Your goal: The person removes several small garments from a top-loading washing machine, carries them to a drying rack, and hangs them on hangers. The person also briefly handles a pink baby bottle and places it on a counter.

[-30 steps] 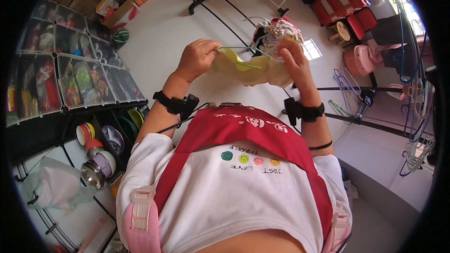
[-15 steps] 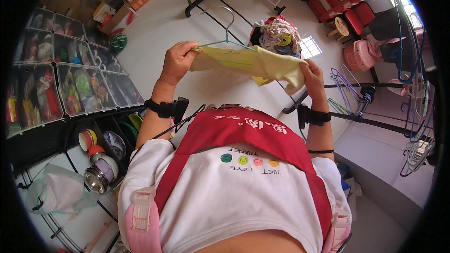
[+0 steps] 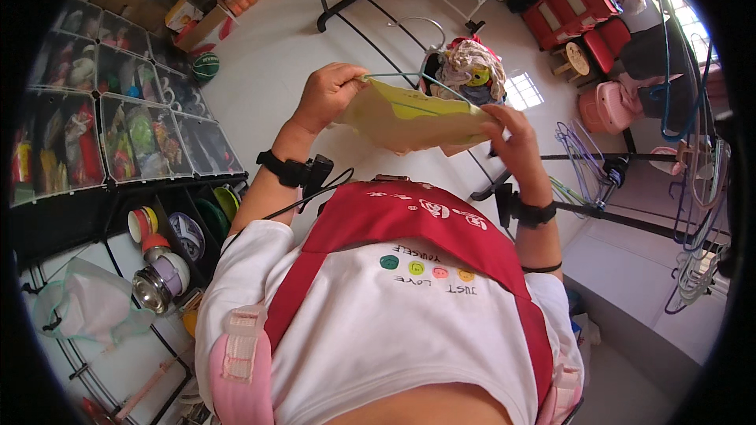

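A pale yellow garment (image 3: 405,127) is stretched between my two hands in front of my chest, its neck opening turned upward. A teal hanger (image 3: 447,88) runs along its upper edge, and the hook stands up beyond it. My left hand (image 3: 329,101) pinches the garment's left top corner, close to the hanger's end. At the opposite corner my right hand (image 3: 516,142) grips the cloth between thumb and fingers. The hanger's lower parts are hidden inside the garment.
A heap of clothes (image 3: 471,67) lies on the floor beyond the garment. Black rack bars (image 3: 346,9) stand ahead. Several hangers (image 3: 697,228) hang at right. Clear storage boxes (image 3: 130,142) line the left, above dishes (image 3: 187,236). A pink container (image 3: 605,105) stands at the far right.
The garment and hanger have tilted, with the hook swinging right. My left hand has moved right and my right hand has come slightly inward and lower, and the cloth sags more between them.
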`<act>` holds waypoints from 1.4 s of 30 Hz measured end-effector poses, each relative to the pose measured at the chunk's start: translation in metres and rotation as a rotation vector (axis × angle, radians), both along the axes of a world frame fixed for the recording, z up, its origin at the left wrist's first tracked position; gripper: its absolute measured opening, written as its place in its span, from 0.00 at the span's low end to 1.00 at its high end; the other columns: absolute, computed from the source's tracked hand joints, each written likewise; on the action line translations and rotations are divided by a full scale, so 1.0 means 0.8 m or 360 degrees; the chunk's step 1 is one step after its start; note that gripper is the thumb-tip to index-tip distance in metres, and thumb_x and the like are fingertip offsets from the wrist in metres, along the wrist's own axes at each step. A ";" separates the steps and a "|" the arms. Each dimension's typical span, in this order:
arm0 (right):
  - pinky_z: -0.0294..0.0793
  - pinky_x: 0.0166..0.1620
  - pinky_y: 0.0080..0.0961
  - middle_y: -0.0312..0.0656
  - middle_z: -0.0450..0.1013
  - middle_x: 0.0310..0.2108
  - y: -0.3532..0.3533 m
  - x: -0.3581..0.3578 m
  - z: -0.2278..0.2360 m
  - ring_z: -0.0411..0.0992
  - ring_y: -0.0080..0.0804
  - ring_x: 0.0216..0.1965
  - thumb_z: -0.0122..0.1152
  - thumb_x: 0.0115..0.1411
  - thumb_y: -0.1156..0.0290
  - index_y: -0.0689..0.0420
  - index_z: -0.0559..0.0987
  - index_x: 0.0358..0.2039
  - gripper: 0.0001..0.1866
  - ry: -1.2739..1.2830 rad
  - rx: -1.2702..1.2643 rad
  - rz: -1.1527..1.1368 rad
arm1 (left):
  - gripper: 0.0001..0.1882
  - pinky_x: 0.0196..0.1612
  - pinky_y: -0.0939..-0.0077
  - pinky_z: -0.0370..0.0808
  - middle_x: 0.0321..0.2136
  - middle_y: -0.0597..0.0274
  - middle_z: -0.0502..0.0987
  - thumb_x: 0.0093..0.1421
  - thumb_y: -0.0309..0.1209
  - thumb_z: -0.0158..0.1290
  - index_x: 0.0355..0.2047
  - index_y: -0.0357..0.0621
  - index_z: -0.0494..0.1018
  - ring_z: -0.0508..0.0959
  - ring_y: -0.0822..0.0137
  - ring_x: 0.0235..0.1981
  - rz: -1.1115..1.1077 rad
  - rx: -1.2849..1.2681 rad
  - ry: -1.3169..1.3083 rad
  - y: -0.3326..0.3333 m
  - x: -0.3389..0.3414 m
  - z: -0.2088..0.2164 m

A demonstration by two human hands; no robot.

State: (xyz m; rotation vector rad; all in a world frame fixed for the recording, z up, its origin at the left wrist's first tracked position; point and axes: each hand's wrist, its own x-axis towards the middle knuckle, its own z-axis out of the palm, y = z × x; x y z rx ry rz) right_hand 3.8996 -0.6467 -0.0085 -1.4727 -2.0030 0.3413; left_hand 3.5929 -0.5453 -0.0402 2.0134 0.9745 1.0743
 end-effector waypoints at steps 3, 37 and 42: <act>0.67 0.31 0.34 0.47 0.69 0.24 0.000 0.007 -0.014 0.68 0.46 0.29 0.57 0.50 0.73 0.60 0.72 0.28 0.06 -0.0033 0.0042 0.0020 | 0.06 0.32 0.78 0.70 0.24 0.60 0.75 0.52 0.25 0.52 0.30 0.39 0.75 0.74 0.68 0.27 -0.0042 -0.0087 0.0010 0.001 0.026 -0.008; 0.68 0.32 0.47 0.53 0.70 0.22 0.539 0.057 0.184 0.69 0.55 0.28 0.47 0.57 0.59 0.59 0.68 0.24 0.15 -0.0438 0.0734 -0.1383 | 0.09 0.31 0.81 0.72 0.24 0.61 0.75 0.55 0.27 0.49 0.35 0.35 0.73 0.74 0.73 0.25 0.0238 -0.0796 -0.0269 0.367 -0.192 -0.088; 0.69 0.41 0.40 0.53 0.72 0.32 0.613 0.120 0.208 0.71 0.48 0.36 0.39 0.59 0.58 0.59 0.73 0.30 0.18 -0.0955 0.0430 -0.1525 | 0.09 0.30 0.81 0.73 0.22 0.62 0.75 0.55 0.27 0.49 0.34 0.36 0.73 0.74 0.74 0.24 0.0356 -0.0898 -0.0328 0.359 -0.199 -0.115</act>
